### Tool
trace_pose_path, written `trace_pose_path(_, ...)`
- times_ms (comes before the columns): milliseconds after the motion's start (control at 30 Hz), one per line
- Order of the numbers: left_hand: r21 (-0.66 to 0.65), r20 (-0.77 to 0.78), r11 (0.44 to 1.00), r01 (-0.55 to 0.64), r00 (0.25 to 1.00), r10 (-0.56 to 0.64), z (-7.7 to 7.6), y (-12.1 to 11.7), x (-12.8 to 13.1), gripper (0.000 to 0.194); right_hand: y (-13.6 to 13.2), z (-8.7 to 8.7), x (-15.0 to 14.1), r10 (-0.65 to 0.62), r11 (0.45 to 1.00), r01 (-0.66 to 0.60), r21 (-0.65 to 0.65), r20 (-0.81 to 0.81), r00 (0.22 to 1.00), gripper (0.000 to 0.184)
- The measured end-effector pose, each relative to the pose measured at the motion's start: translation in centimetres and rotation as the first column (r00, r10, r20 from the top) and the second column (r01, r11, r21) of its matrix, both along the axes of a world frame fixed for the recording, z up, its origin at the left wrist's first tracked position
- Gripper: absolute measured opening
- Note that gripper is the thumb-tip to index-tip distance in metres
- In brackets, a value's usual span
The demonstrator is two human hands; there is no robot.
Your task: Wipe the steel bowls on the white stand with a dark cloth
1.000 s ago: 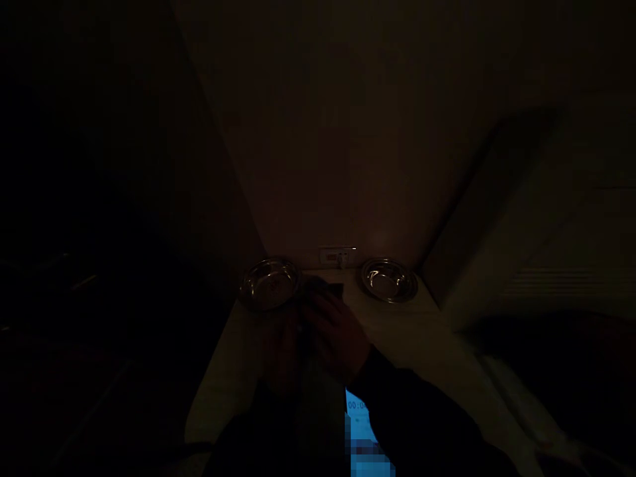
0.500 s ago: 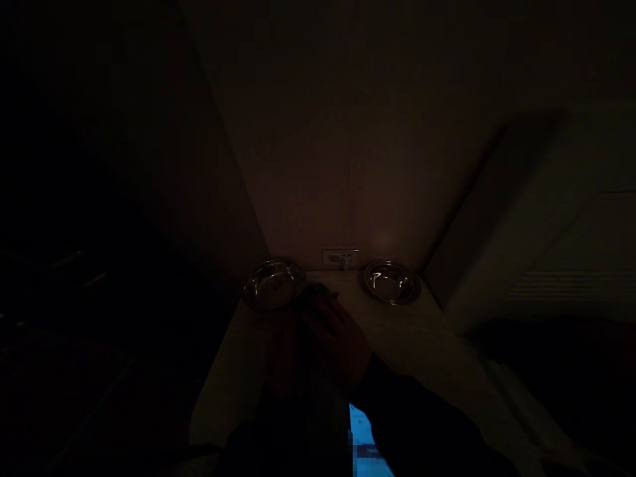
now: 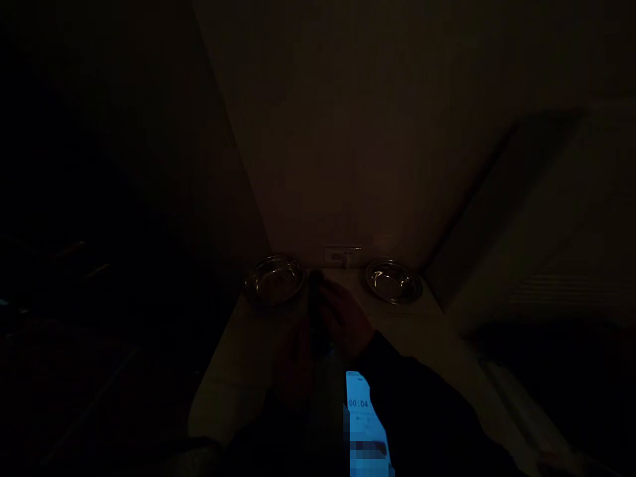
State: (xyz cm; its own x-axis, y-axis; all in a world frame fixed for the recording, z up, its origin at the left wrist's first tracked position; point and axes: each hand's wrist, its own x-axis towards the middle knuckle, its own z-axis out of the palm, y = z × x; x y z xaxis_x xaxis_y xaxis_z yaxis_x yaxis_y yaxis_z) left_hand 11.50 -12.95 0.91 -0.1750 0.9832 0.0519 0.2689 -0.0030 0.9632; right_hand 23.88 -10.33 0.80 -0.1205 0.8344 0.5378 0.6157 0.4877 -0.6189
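Nearest, the lit phone screen (image 3: 358,404) reads 00:04! Beyond, the right hand (image 3: 350,324) curls its grip round a dark object (image 3: 316,305) short of the counter's (image 3: 405,334) far edge; left hand's (image 3: 293,371) grip, too dark to tell. Far corners: left bowl (image 3: 274,281), right bowl (image 3: 394,283).

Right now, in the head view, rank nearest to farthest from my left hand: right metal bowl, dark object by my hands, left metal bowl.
1. Dark object, just right of your left hand.
2. Left metal bowl, beyond that hand.
3. Right metal bowl, farther off to the right.
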Motion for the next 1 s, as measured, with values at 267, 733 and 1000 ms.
trace_pose_path(267, 0.167, -0.163, 0.986, -0.002, 0.986, 0.030, -0.7, -0.4, -0.4, 0.029, -0.2, -0.7, 0.1, 0.038, 0.999, -0.037, 0.021, -0.074, 0.997, 0.041)
trace_pose_path(733, 0.211, -0.341, 0.977, 0.032, 0.939, 0.042, 0.7, -0.8, -1.1, 0.035, 1.3, -0.8, 1.0, -0.036, 0.974, -0.029, -0.223, -0.281, 0.959, 0.037)
trace_pose_path(1000, 0.100, -0.274, 0.991, -0.093, 0.955, 0.117, 2.4, -0.7, -1.5, 0.035, 0.1, 1.1, 0.7, 0.076, 0.978, -0.125, -0.169, -0.268, 0.960, 0.045)
